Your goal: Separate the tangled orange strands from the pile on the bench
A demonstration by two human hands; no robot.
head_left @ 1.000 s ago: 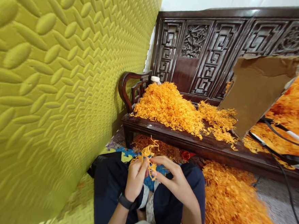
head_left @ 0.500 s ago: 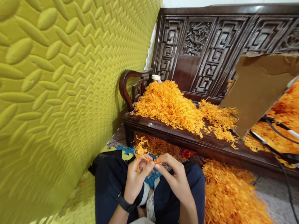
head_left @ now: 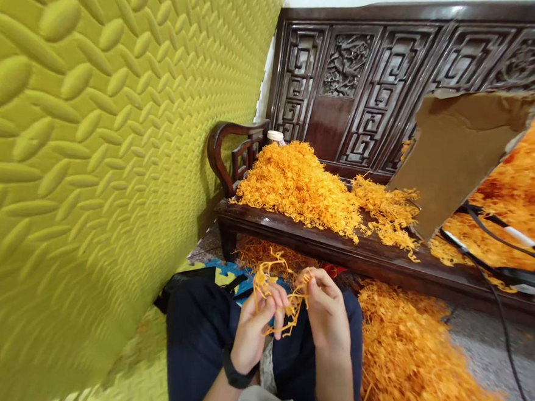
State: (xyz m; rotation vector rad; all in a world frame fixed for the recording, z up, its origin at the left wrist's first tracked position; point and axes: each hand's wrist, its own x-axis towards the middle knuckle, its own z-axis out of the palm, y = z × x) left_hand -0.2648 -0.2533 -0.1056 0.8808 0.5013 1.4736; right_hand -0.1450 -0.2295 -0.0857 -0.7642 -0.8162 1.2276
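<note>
Above my lap, my left hand (head_left: 259, 323) holds a small tangle of thin branching orange plastic pieces (head_left: 265, 280) between thumb and fingers. My right hand (head_left: 327, 305), just to its right, pinches part of the same kind of orange pieces near its fingertips. Thin orange strands hang between the two hands; whether they link both bunches I cannot tell. A dark band is on my left wrist and a thin bangle on my right. Beyond the hands, a big heap of similar orange pieces (head_left: 300, 187) lies on the dark wooden bench (head_left: 284, 226).
A cardboard sheet (head_left: 463, 159) leans on the bench, with more orange pieces (head_left: 524, 194) behind it. Black cables (head_left: 505, 339) run at the right. Another orange heap (head_left: 412, 363) covers the floor beside my right knee. A yellow textured mat wall (head_left: 115, 153) stands at left. A white-lidded jar (head_left: 275, 137) sits behind the heap.
My hands have moved apart from almost touching. The right hand has risen and turned, with orange strands now stretching between the hands. The view has shifted slightly.
</note>
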